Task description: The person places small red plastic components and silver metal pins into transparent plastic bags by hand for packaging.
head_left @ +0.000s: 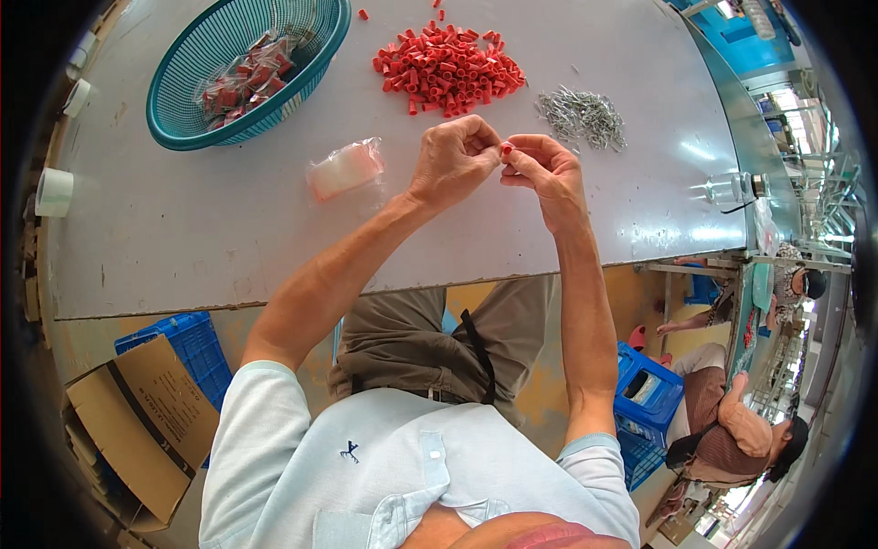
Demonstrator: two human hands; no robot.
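My two hands meet over the table, in front of a pile of small red plastic caps (pixel 448 69). My right hand (pixel 551 176) is closed, with a small red cap (pixel 506 149) pinched between thumb and forefinger. Against it, the fingertips of my left hand (pixel 455 163) are pressed together; whatever they grip is too small to make out. A heap of thin silver metal pins (pixel 583 119) lies just beyond my right hand. To the left of my left hand rests a packet of clear plastic bags (pixel 346 170) with reddish edges.
A teal plastic basket (pixel 169 123) at the far left holds bagged red pieces. Tape rolls (pixel 55 192) stand along the left edge, and a clear bottle (pixel 732 188) is on the right. Below are a cardboard box (pixel 151 412) and blue stool (pixel 645 393); other people sit at right.
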